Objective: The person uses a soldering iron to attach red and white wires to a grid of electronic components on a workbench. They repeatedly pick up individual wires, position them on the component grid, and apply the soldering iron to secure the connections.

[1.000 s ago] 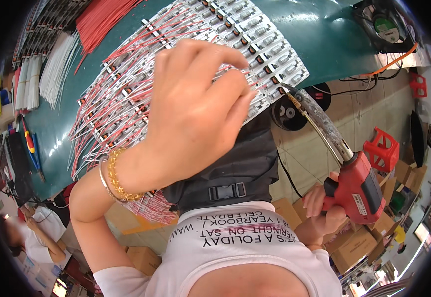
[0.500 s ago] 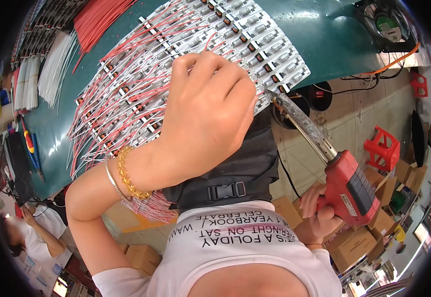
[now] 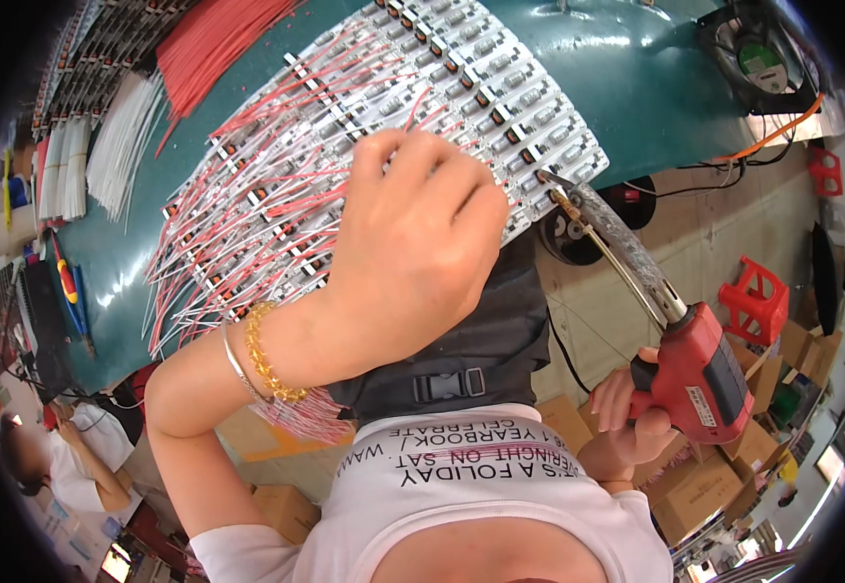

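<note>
My left hand [image 3: 422, 233] is closed, knuckles up, over a wide panel of small white circuit boards [image 3: 539, 126]. Its fingertips point down out of sight, so what they pinch is hidden. Many thin red and white wires [image 3: 277, 209] run from the boards to the left of this hand, and a red wire rises just beyond its knuckles. Low on the right, my right hand [image 3: 631, 413] grips a red soldering gun [image 3: 704, 379] by its handle. The gun's metal barrel slants up and left, its tip at the panel's right part, near the edge closest to me.
The panel lies on a green table mat [image 3: 636, 58]. Bundles of red wires [image 3: 214, 49] and white wires [image 3: 126, 146] lie at the far left, near a red-yellow-blue hand tool [image 3: 68, 282]. A fan [image 3: 762, 58] stands far right. Red stools [image 3: 753, 301] and cartons [image 3: 694, 491] stand on the floor.
The soldering gun has shifted slightly right, its tip moving to the right along the boards. The panel and my left hand both appear a little lower in view; the left hand stays closed.
</note>
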